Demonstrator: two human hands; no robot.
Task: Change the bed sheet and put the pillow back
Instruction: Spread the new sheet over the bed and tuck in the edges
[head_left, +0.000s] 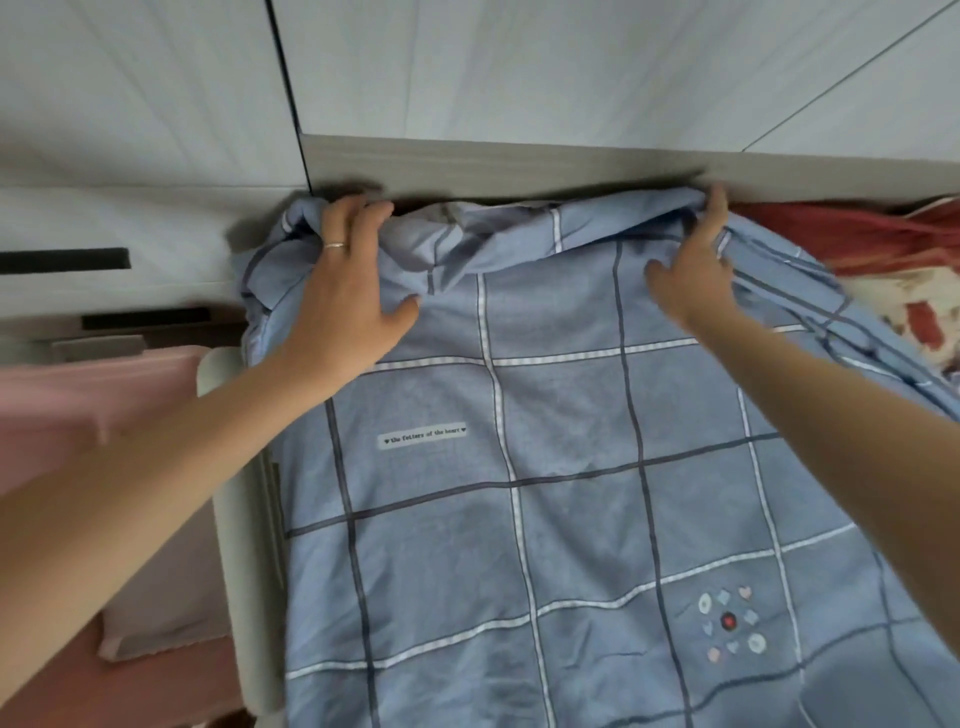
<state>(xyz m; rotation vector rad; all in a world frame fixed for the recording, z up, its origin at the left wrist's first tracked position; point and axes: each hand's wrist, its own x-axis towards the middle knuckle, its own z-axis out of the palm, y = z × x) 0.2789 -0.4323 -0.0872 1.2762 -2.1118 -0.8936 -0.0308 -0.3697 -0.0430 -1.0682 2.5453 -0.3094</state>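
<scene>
A blue bed sheet with a grid of white and dark lines lies spread over the bed, bunched up along its far edge by the headboard. My left hand, a ring on one finger, lies on the bunched far-left corner with fingers spread and fingertips over the fold. My right hand grips the bunched far edge further right, fingers curled into the cloth near the headboard. No pillow is in view.
A red and patterned cloth lies at the far right beside the sheet. A grey bed side rail runs down the left. Pink cloth lies left of it. White cabinet panels stand behind.
</scene>
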